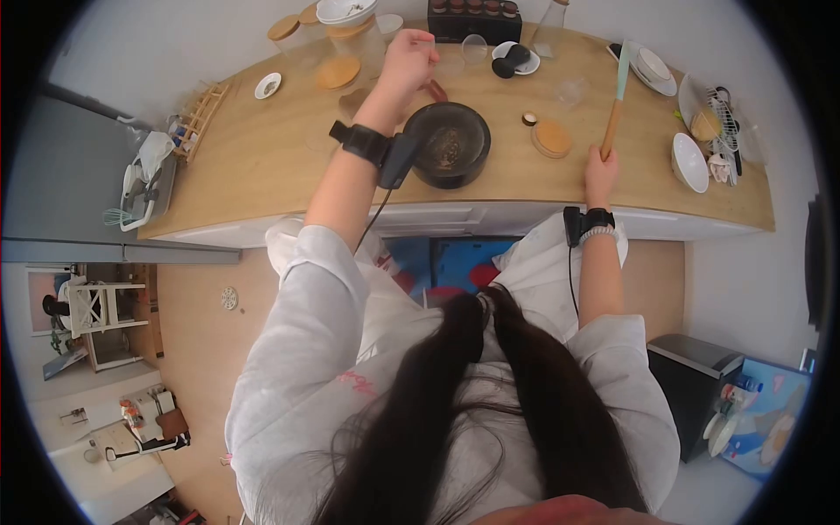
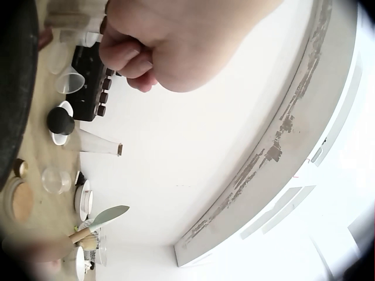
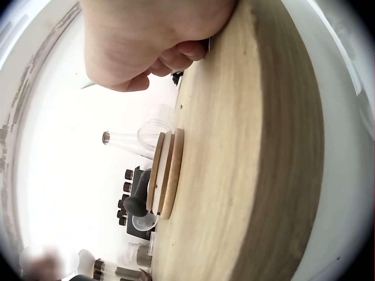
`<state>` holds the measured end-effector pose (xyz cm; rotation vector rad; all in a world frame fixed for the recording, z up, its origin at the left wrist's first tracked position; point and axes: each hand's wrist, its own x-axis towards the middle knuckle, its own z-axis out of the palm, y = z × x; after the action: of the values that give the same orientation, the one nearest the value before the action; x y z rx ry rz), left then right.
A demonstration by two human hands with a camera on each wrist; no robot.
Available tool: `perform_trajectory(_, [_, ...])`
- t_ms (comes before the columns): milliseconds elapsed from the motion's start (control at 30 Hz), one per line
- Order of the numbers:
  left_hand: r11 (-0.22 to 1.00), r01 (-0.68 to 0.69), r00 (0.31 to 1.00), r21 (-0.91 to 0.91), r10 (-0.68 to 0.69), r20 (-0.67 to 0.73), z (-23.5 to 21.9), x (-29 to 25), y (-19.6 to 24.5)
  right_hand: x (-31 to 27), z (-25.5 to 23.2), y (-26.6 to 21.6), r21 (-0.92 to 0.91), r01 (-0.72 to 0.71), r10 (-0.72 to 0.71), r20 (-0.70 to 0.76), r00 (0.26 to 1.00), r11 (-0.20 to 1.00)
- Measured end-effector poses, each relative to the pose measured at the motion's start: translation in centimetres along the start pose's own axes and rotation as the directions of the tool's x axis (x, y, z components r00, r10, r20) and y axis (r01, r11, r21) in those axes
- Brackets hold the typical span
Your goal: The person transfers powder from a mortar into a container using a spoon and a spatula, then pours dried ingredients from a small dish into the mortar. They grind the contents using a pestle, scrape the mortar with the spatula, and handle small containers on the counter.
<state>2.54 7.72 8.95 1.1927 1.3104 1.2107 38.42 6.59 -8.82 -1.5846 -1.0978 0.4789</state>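
A dark round pan with brownish bits on its bottom stands near the counter's front edge. My left hand is raised beyond the pan's left side, its fingers curled in; the left wrist view shows the curled hand with nothing visible in it. My right hand grips the wooden handle of a spatula, whose pale green blade points up and away, right of the pan. In the right wrist view the hand has curled fingers and hides most of the spatula.
Right of the pan lie a round wooden lid and a small jar lid. Farther back are a white dish with a black utensil, a black jar rack and a glass bottle. A white bowl stands at the right.
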Motion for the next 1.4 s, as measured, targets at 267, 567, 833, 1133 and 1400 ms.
perform_trajectory(267, [0.934, -0.356, 0.925, -0.021, 0.349, -0.153, -2.2, -4.9, -6.0, -0.1, -0.1, -0.6, -0.023, 0.032, -0.031, 0.026, 0.999, 0.999])
perform_trajectory(567, [0.914, -0.376, 0.877, -0.153, 0.298, -0.376, -0.2, -5.5, -11.9, -0.1, -0.3, 0.2, 0.022, 0.085, -0.087, 0.082, 0.993, 0.996])
perform_trajectory(833, [0.926, -0.366, 0.854, -0.096, 0.293, -0.429, 0.2, -5.2, -12.8, 0.3, 0.2, 1.8, 0.291, 0.051, -0.086, 0.107, 0.991, 0.955])
perform_trajectory(1133, [0.951, -0.306, 0.868, -0.047, 0.259, -0.424, 0.2, -6.0, -12.0, -3.8, -0.8, -1.5, 0.094, 0.257, -0.248, -0.097, 0.964, 0.962])
perform_trajectory(1400, [0.953, -0.279, 0.881, -0.118, 0.205, -0.426, 0.1, -5.1, -12.7, -5.3, -4.3, -10.2, 0.295, 0.289, -0.365, 0.25, 0.897, 0.911])
